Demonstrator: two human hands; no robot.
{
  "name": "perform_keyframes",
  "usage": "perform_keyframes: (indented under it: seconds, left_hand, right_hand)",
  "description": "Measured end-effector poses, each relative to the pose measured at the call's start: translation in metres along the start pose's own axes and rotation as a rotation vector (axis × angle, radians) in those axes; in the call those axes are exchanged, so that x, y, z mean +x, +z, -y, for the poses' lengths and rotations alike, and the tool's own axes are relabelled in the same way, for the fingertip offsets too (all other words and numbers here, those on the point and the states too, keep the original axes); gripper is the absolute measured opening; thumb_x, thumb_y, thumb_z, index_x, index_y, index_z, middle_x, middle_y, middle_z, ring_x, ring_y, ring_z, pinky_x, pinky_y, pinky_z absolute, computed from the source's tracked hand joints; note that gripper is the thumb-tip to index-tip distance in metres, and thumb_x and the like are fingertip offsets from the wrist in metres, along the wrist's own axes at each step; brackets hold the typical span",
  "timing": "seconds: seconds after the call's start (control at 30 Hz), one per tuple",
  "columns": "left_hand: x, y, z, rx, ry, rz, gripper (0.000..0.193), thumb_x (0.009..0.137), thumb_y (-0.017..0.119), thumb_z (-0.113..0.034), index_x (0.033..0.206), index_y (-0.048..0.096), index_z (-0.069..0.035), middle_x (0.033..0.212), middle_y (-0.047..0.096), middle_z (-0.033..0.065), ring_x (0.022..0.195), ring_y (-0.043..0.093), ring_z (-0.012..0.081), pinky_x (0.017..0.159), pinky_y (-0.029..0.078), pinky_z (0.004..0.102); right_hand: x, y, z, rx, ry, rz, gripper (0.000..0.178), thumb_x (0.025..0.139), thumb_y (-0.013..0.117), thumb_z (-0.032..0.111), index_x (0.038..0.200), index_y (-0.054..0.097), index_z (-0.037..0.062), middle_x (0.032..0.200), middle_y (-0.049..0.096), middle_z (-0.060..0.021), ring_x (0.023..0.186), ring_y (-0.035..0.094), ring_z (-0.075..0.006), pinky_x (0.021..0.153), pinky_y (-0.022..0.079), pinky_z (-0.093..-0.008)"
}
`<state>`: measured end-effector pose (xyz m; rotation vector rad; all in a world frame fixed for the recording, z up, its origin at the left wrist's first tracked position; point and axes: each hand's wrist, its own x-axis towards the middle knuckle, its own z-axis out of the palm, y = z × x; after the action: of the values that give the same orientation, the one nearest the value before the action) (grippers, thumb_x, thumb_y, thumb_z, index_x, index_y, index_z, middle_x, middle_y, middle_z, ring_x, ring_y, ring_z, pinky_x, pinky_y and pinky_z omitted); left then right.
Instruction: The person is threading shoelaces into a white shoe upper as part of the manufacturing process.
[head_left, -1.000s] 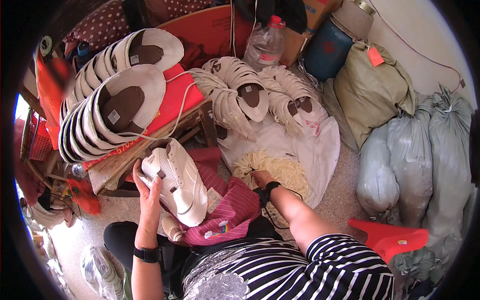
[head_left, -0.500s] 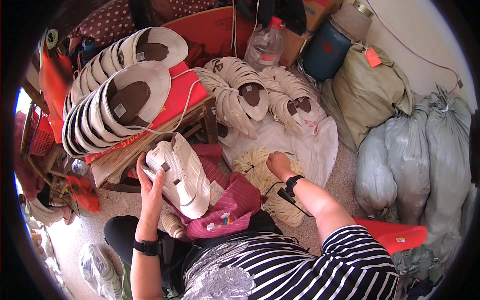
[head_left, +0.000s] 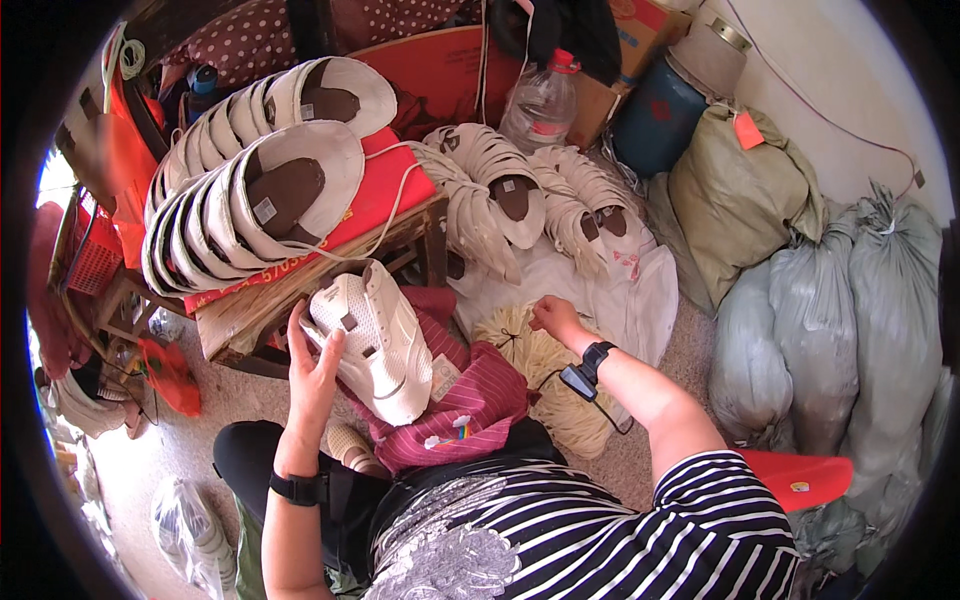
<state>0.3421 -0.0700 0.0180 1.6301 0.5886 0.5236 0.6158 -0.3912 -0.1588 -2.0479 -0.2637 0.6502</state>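
Note:
My left hand (head_left: 316, 362) grips the side of a white shoe upper (head_left: 378, 350), thumb on its near face and fingers along its left edge. The upper has perforated panels and a row of eyelets, and lies tilted over a maroon striped cloth (head_left: 490, 400) on my lap. To the right, my right hand (head_left: 560, 320) is closed in a pinch above a bundle of cream cords (head_left: 510, 342), tied with a dark string. What its fingers hold is too small to make out. More cream cords (head_left: 570, 420) hang below my right wrist.
Nested shoe uppers (head_left: 300, 190) sit on a red box (head_left: 385, 205) atop a wooden stool (head_left: 300, 300) at left. More uppers (head_left: 510, 190) lie on a white sheet (head_left: 650, 290) ahead. Filled grey sacks (head_left: 810, 330) line the right, beside a red plastic seat (head_left: 800, 478).
The view has shifted slightly, and most things sit a little farther right. My right hand's fingers have turned from a fist into a pinch; the left hand stays at the upper.

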Motion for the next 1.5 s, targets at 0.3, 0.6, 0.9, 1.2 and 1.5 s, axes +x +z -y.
perform_keyframes:
  seconds: [0.3,0.6,0.9,1.2,1.5]
  left_hand:
    - [-0.002,0.002,0.008,-0.063,0.009,-0.019,0.068,0.093,0.062,-0.022,0.148,0.025,-0.006,0.139,0.043,0.0165,0.126,0.043,0.0222,0.107,0.033,0.0339]
    - [-0.003,0.006,-0.001,-0.098,-0.015,-0.018,0.069,0.094,0.061,-0.019,0.150,0.021,-0.006,0.141,0.040,0.0155,0.125,0.044,0.0212,0.106,0.034,0.0330]
    - [-0.002,0.004,0.003,-0.117,0.026,-0.007,0.068,0.095,0.061,-0.021,0.149,0.023,-0.006,0.142,0.041,0.0156,0.127,0.043,0.0216,0.107,0.034,0.0335]
    - [-0.002,0.004,0.006,-0.085,0.017,-0.019,0.068,0.094,0.061,-0.022,0.149,0.024,-0.006,0.142,0.040,0.0161,0.128,0.043,0.0225,0.108,0.033,0.0344]
    - [-0.001,0.000,0.001,-0.075,0.018,-0.008,0.071,0.093,0.064,-0.024,0.149,0.024,-0.004,0.140,0.043,0.0169,0.126,0.044,0.0224,0.107,0.033,0.0333]
  right_hand:
    - [0.001,0.017,-0.018,0.283,0.207,-0.065,0.022,0.091,0.056,0.023,0.095,0.059,0.0020,0.083,0.065,-0.0068,0.066,0.058,-0.0159,0.063,0.047,-0.0289]
    - [-0.010,0.004,0.004,-0.446,-0.128,0.026,0.038,0.091,0.057,0.037,0.090,0.065,-0.0001,0.077,0.067,-0.0138,0.074,0.065,-0.0231,0.069,0.049,-0.0350]
    - [0.013,-0.022,0.030,-0.949,0.222,0.503,0.070,0.090,0.042,0.065,0.095,0.072,0.0018,0.092,0.070,-0.0184,0.095,0.065,-0.0366,0.086,0.048,-0.0441]
    - [-0.005,-0.047,0.110,-0.168,0.214,0.619,0.025,0.092,0.058,0.014,0.115,0.062,0.0047,0.080,0.065,-0.0018,0.060,0.052,-0.0066,0.055,0.042,-0.0216]
    - [-0.030,-0.016,0.170,0.127,-0.202,0.388,0.022,0.093,0.058,0.010,0.113,0.061,0.0007,0.090,0.070,-0.0049,0.077,0.065,-0.0109,0.064,0.050,-0.0255]
